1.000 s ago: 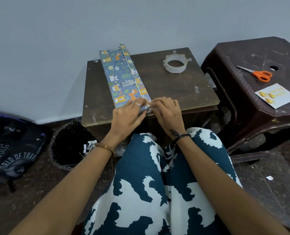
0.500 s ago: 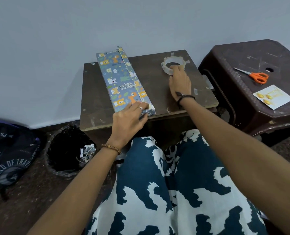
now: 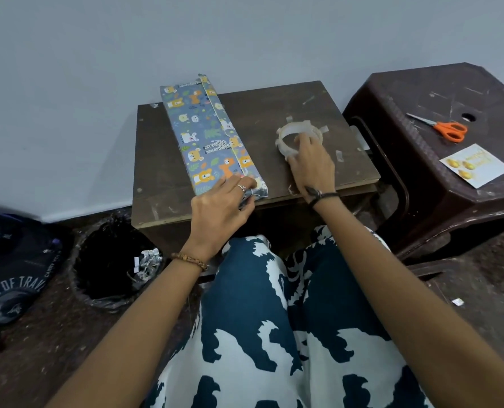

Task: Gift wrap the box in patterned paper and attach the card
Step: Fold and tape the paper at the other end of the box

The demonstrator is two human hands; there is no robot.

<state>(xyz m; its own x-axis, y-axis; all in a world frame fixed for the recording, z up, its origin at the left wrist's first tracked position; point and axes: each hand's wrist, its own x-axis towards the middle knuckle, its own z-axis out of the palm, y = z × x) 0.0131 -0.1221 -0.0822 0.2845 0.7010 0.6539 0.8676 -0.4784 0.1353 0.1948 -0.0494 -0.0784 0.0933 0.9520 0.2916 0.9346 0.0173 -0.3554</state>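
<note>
Fingers (image 3: 246,184) of the left hand (image 3: 220,206) lie flat on the near end of the box (image 3: 206,136) on the table (image 3: 289,104), probably to keep the fold closed. Right hand (image 3: 311,163) pinches the tape (image 3: 299,136) for a strip. Card (image 3: 476,164) waits on the stool (image 3: 439,83).

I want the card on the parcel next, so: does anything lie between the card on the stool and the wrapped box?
Yes. The card lies on the brown stool, the wrapped box on the wooden table. On the table between them sit the tape roll and the right hand gripping it. The left hand presses the box's near end.
</note>
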